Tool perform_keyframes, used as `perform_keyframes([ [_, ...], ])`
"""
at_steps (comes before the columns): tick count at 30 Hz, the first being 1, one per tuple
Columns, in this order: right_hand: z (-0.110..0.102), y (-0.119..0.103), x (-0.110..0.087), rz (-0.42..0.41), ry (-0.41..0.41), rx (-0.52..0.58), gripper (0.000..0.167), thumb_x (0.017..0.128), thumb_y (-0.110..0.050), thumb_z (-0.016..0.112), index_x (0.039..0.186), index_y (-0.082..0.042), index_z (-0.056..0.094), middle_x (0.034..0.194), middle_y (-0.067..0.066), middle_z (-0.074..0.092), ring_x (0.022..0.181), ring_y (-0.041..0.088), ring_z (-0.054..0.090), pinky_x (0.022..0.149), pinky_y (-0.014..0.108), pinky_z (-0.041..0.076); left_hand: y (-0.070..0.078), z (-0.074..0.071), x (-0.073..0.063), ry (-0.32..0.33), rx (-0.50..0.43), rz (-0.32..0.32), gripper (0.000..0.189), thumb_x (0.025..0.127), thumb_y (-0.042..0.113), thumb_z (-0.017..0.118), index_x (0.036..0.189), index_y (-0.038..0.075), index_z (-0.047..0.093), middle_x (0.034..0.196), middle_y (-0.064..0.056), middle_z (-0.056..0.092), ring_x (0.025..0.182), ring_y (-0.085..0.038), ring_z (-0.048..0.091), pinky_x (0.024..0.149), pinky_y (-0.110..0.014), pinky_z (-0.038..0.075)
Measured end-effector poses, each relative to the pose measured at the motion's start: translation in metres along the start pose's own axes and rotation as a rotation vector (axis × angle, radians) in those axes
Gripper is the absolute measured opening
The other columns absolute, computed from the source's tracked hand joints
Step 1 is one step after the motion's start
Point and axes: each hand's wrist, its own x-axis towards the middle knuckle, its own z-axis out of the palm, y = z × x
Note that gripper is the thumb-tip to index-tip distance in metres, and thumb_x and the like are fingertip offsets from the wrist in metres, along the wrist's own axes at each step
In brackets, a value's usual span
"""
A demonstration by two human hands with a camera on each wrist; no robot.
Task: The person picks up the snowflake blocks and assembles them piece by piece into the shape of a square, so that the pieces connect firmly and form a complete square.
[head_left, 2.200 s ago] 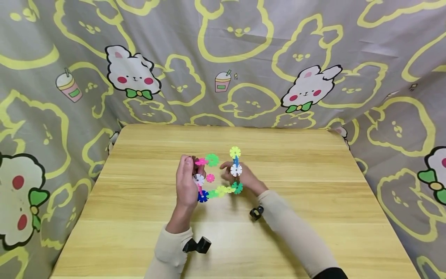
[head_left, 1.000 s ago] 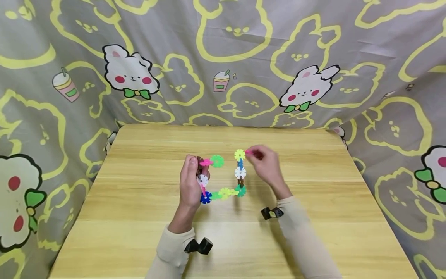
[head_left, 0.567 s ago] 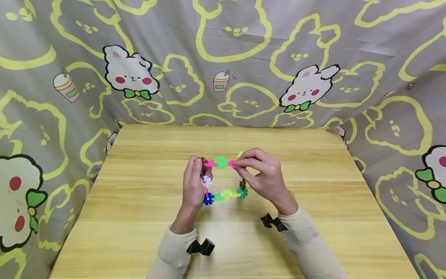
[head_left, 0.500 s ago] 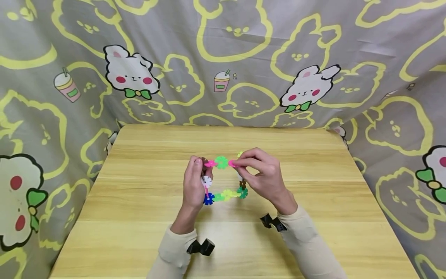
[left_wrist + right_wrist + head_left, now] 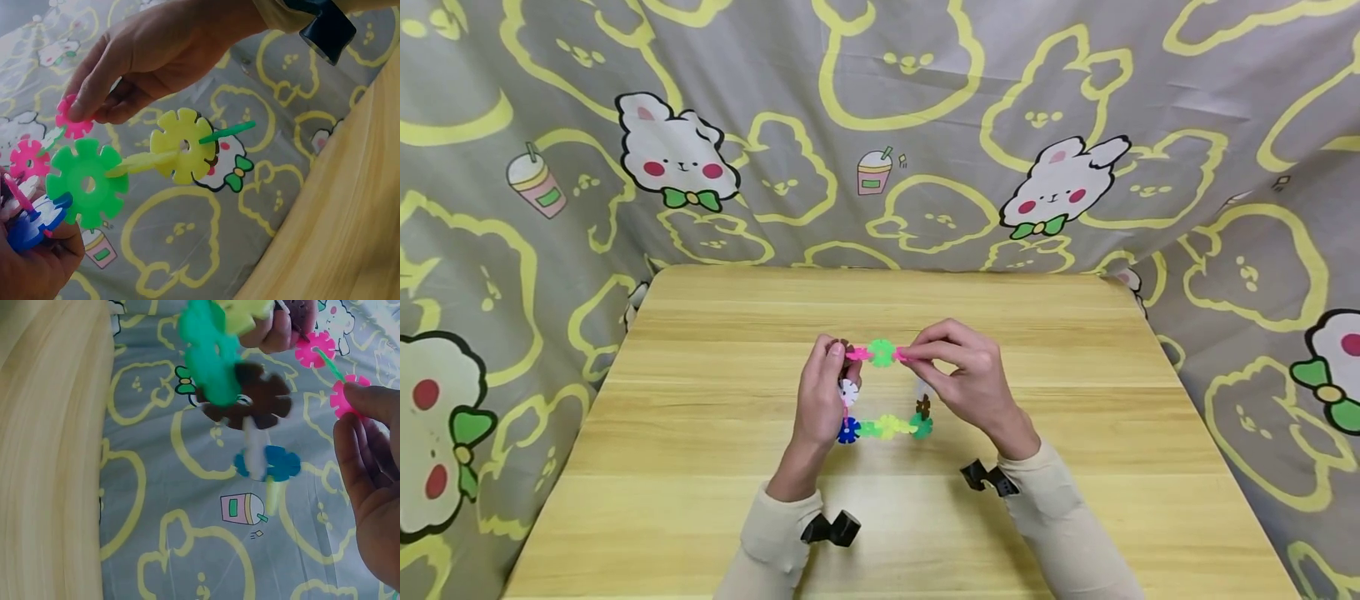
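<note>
Notched plastic snowflake discs in several colours are joined into an open chain held above the table. My left hand (image 5: 817,396) grips the chain's left side, by the brown disc (image 5: 844,344) and the white disc (image 5: 849,392). With thumb and forefinger, my right hand (image 5: 973,375) pinches a pink disc (image 5: 340,399) against the right edge of the bright green disc (image 5: 882,352). Along the bottom run a dark blue disc (image 5: 848,431), yellow discs (image 5: 889,427) and a teal disc (image 5: 922,427). The right hand partly hides the chain's right side in the head view.
Below the hands lies a wooden table (image 5: 700,467). A grey curtain (image 5: 805,83) with yellow outlines and rabbit prints surrounds its back and sides. Black wrist cameras (image 5: 831,529) sit on both sleeves.
My right hand brought the pink disc from beside the yellow disc leftward to the green disc's edge. Over the last half second the hands have barely moved; the left hand keeps its grip.
</note>
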Motion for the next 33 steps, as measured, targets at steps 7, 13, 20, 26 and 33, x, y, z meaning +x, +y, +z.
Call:
perform_keyframes([
  [7,0.002,0.001,-0.002,-0.024,0.004,-0.002,0.016,0.072,0.004,0.08,0.084,-0.006,0.078,0.075,0.002,0.067,0.065,0.011,0.064,0.06,0.016,0.051,0.0,0.003,0.001,-0.004,-0.028,0.023,0.029,0.104,0.021,0.033,0.103,-0.004,0.047,0.074,-0.006,0.048,0.062,-0.011,0.045,0.053,-0.019,0.037],
  [13,0.004,0.002,-0.004,-0.067,0.033,-0.026,0.018,0.073,0.01,0.077,0.083,-0.005,0.077,0.072,0.002,0.066,0.06,0.01,0.062,0.054,0.014,0.047,-0.001,0.007,-0.002,0.018,-0.093,-0.031,0.024,0.105,0.023,0.034,0.094,0.007,0.049,0.071,-0.001,0.051,0.06,-0.01,0.047,0.052,-0.018,0.038],
  [20,0.007,0.0,-0.003,-0.097,0.057,-0.011,0.017,0.074,0.011,0.073,0.079,-0.004,0.076,0.071,0.003,0.066,0.059,0.01,0.062,0.053,0.015,0.047,-0.003,0.008,-0.002,0.016,-0.115,-0.066,0.023,0.105,0.022,0.034,0.091,0.011,0.048,0.07,0.0,0.054,0.059,-0.01,0.048,0.051,-0.019,0.04],
  [26,0.012,-0.001,-0.005,-0.139,0.056,-0.058,0.016,0.074,0.011,0.074,0.077,-0.004,0.075,0.068,0.002,0.063,0.055,0.009,0.058,0.05,0.014,0.045,-0.004,0.005,-0.003,0.016,-0.118,-0.094,0.022,0.104,0.02,0.035,0.092,0.007,0.049,0.07,-0.001,0.055,0.059,-0.01,0.049,0.052,-0.019,0.041],
  [33,0.016,-0.002,-0.007,-0.135,0.081,-0.034,0.017,0.071,0.013,0.075,0.077,-0.002,0.075,0.068,0.003,0.064,0.055,0.01,0.06,0.051,0.013,0.045,-0.001,0.001,-0.001,-0.027,-0.117,-0.097,0.023,0.104,0.022,0.035,0.093,0.006,0.048,0.072,-0.001,0.055,0.06,-0.01,0.05,0.052,-0.019,0.041],
])
